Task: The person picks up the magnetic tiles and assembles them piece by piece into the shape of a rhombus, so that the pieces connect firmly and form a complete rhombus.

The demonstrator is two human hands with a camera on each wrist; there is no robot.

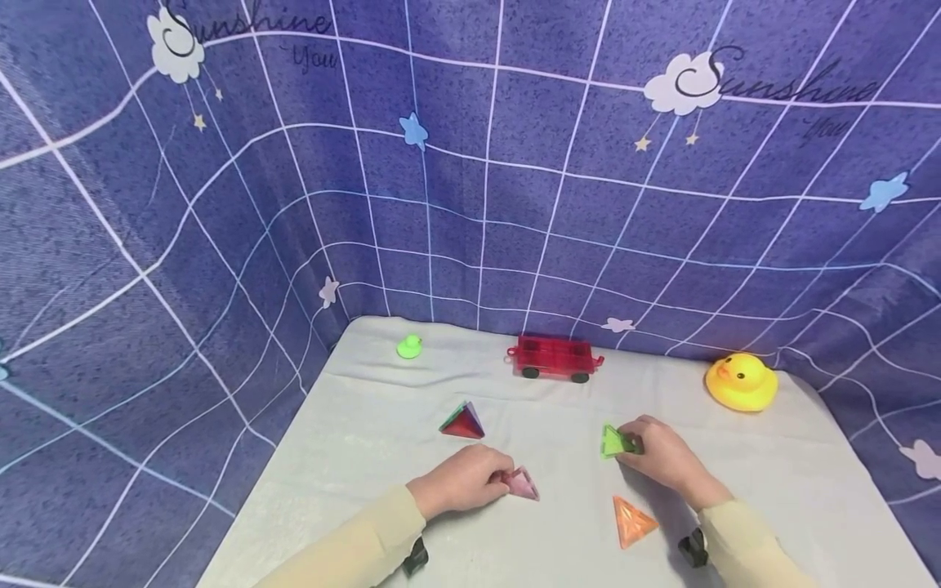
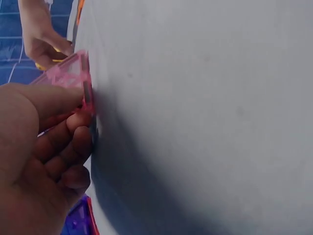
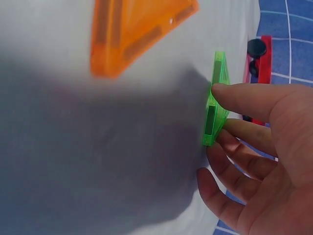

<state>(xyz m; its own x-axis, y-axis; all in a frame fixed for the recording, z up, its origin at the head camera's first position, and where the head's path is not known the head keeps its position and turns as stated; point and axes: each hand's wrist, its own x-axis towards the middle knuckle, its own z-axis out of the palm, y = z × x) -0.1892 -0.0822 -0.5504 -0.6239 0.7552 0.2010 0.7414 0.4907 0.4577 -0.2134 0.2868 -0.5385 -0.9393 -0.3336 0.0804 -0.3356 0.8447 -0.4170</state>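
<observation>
Between thumb and fingers, my left hand [image 1: 466, 478] pinches a translucent pink triangular magnetic tile [image 1: 524, 483]; in the left wrist view the pink tile [image 2: 73, 73] stands up from the fingertips. Farther right, my right hand [image 1: 662, 457] pinches a bright green triangular magnetic tile [image 1: 612, 442]. The right wrist view has the green tile [image 3: 216, 100] edge-on, with the thumb on its near edge and the other fingers behind. An orange triangular tile [image 1: 632, 523] lies on the white cloth in front of the right hand. Beyond the left hand, several triangular tiles [image 1: 463, 420] stand joined as a small pyramid.
A red toy wagon [image 1: 555, 358] with black wheels stands at the back middle. A small green duck [image 1: 409, 347] sits back left, and a larger yellow duck [image 1: 742, 381] back right. Blue grid-patterned fabric [image 1: 456, 204] rises behind and beside the white-covered surface [image 1: 353, 457].
</observation>
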